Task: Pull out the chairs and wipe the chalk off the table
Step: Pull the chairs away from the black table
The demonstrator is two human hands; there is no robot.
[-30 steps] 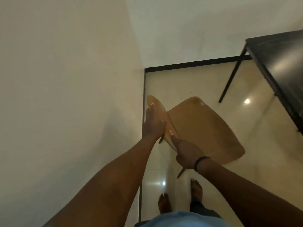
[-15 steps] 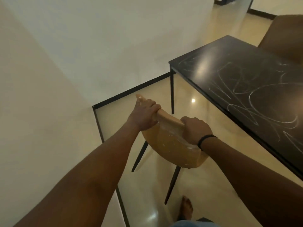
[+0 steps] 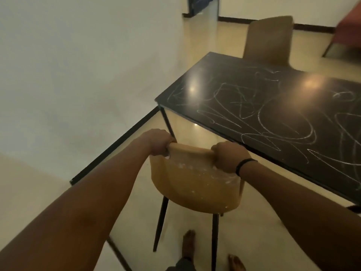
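A tan chair [image 3: 195, 184] with thin black legs stands in front of me, its back facing me, a little way off the table's near left corner. My left hand [image 3: 158, 142] grips the left end of the backrest's top edge. My right hand [image 3: 227, 156], with a black wristband, grips the right end. The black table [image 3: 273, 106] stretches to the right and is covered with white chalk scribbles. A second tan chair [image 3: 269, 39] stands at the table's far side.
A white wall with a black skirting [image 3: 117, 145] runs along the left. A red-brown seat [image 3: 347, 30] is at the far right and a dark doorway [image 3: 201, 5] at the back. My bare feet [image 3: 188, 245] stand on the glossy beige floor behind the chair.
The chair went from tilted over, with its seat facing me, to upright on its legs. Both hands now grip the backrest top, and my view has lifted to take in the table.
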